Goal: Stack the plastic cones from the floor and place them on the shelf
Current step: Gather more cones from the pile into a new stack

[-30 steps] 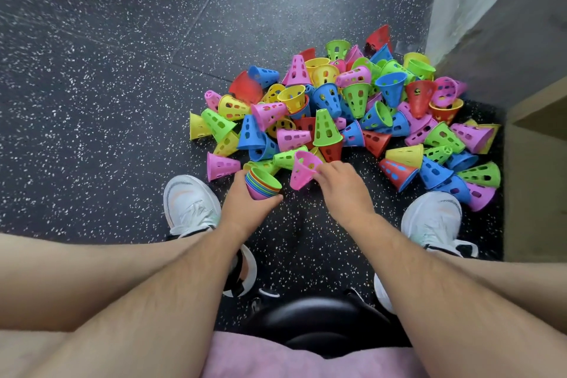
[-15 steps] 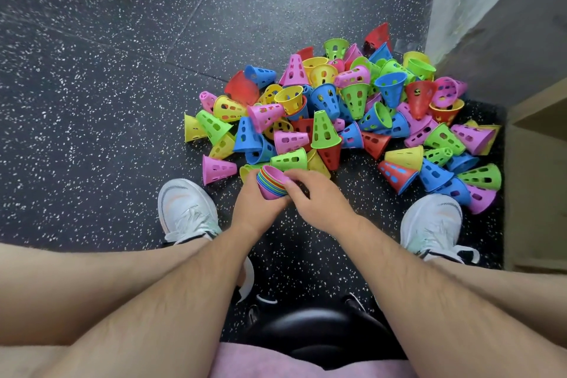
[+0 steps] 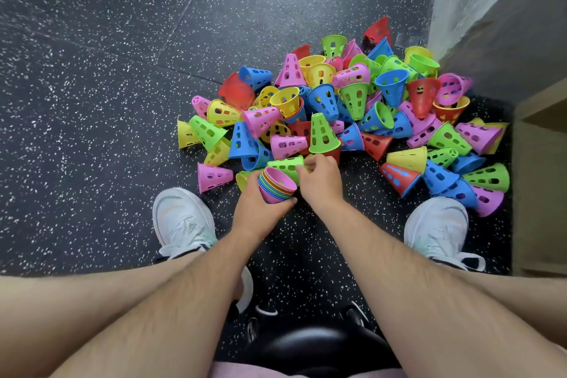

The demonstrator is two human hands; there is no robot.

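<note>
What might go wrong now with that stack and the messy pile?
The left hand grips the stack only by its narrow end, so it might tip or slip. The right hand pinches a green cone at the pile's edge; pulling it could topple the upright cone just behind.

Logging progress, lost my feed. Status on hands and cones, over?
Left hand grips nested cone stack, pink on top. Right hand pinches lying green cone at pile edge. Loose pile on floor; nothing blocking.
</note>
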